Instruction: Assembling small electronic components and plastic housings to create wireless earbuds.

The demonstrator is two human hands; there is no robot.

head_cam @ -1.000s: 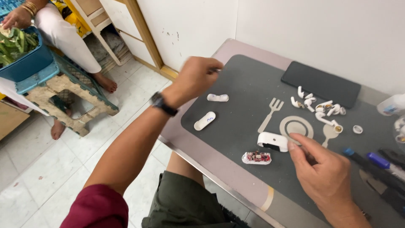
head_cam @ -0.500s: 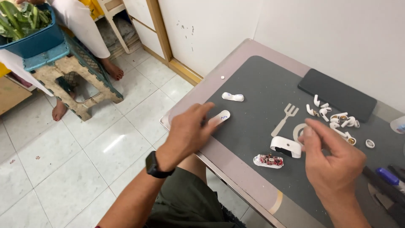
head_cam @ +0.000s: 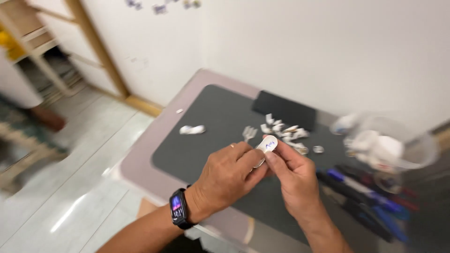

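Both of my hands meet over the dark mat [head_cam: 211, 122] and pinch a small white oblong plastic piece [head_cam: 268, 144] with a blue mark on it. My left hand [head_cam: 229, 178], with a black watch on its wrist, grips the piece's lower end. My right hand [head_cam: 293, 175] holds its upper end between thumb and fingers. A white plastic fork [head_cam: 248, 133] lies just beyond my hands. Behind it sits a heap of several small white parts [head_cam: 283, 131]. Another white piece [head_cam: 192, 130] lies alone at the mat's left.
A black rectangular pad [head_cam: 285, 110] lies at the mat's far edge. A clear container with white parts [head_cam: 384, 145] stands to the right, blurred. Several blue and dark pens [head_cam: 370, 197] lie at right. A wooden shelf [head_cam: 51, 56] and tiled floor are at left.
My left hand picked up the white oblong piece from the mat's left and brought it to my right hand. The camera swung up and right; the person on the stool left view.
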